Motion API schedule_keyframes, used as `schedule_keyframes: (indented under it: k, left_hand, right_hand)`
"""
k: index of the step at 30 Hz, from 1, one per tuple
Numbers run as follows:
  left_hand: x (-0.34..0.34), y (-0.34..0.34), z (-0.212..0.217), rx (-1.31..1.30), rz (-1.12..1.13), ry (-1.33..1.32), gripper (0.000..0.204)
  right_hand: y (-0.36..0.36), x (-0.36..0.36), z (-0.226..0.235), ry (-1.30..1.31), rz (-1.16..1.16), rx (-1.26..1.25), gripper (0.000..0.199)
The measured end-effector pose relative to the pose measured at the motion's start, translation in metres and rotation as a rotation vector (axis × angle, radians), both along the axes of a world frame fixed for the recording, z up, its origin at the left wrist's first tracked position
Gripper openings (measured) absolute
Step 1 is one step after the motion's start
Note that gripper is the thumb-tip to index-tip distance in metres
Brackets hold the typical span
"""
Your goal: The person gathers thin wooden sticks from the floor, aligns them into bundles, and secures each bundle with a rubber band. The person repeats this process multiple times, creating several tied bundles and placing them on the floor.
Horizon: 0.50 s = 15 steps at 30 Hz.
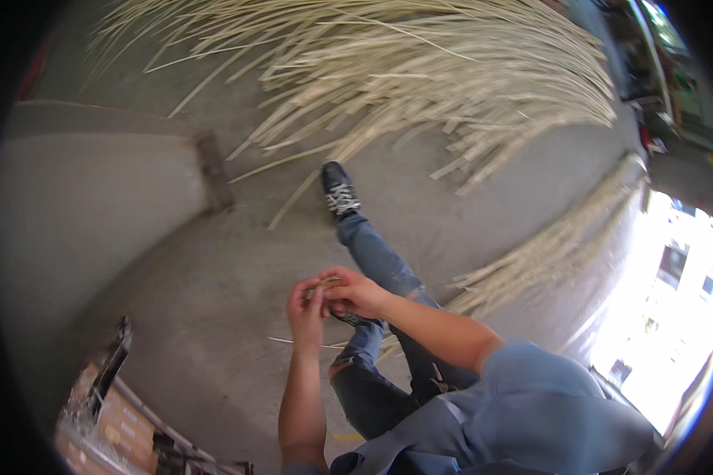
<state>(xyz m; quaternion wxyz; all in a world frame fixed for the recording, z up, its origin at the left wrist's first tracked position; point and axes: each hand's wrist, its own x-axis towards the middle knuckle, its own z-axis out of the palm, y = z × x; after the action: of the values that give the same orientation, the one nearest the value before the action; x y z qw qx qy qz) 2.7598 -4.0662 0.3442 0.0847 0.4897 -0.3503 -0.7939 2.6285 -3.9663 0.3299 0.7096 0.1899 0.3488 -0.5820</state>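
In front of my legs both hands meet, fingers bent inward. Between the fingertips is a small tan-brown piece (328,282), blurred and mostly covered, so its kind does not show. My left hand (303,307) closes on it from the left with the thumb up against it. From the other side my right hand (358,294) pinches it, fingers curled. Below the hands lies the grey floor (261,261). A thin pale strip (285,340) lies on the floor just behind my left wrist.
A wide heap of long pale strips (451,71) spreads over the far floor, with a second bundle (554,245) to the right. My black shoe (340,190) is near loose strip ends. A grey panel (103,182) stands left; a cart with brown boxes (127,427) is near left.
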Motion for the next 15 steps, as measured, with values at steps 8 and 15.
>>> schedule_keyframes:
  k: [8, 15]
  left_hand:
    - [-0.117, -0.089, -0.078, 0.313, 0.142, -0.059, 0.021]
    - [-0.141, -0.221, -0.23, -0.16, 0.038, -0.53, 0.011]
  right_hand:
    - [-0.078, -0.117, -0.028, 0.084, -0.115, 0.189, 0.04]
    - [-0.11, -0.14, -0.064, 0.341, -0.085, 0.371, 0.031]
